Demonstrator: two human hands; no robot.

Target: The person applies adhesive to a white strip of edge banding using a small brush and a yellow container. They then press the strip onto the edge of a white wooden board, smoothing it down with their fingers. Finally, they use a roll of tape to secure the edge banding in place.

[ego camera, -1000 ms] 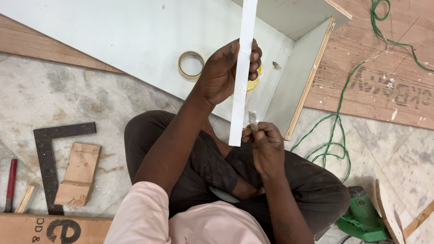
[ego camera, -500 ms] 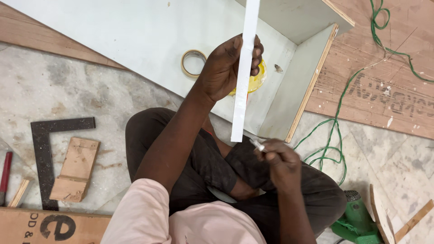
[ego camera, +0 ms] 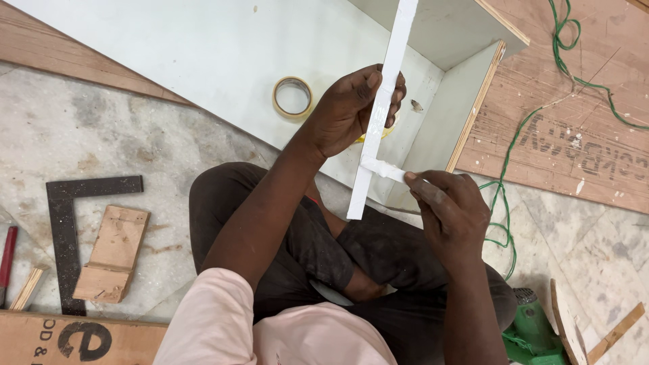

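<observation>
Since the earlier frame, right hand (ego camera: pixel 449 213) has shifted outward, fingers pinching peeled white film; left hand (ego camera: pixel 351 111) clenched around long white laminate strip (ego camera: pixel 378 122); pull steadily, low angle.

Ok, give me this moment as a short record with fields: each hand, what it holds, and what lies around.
left hand: left hand grips the long white strip near its middle, held up over the lap
right hand: right hand pinches a small white tab peeling off the strip's lower part
behind the hands: pale panel with a tape roll lying on it
floor, left side: black square, wood block, red-handled tool
floor, right side: green cord, green power tool
</observation>
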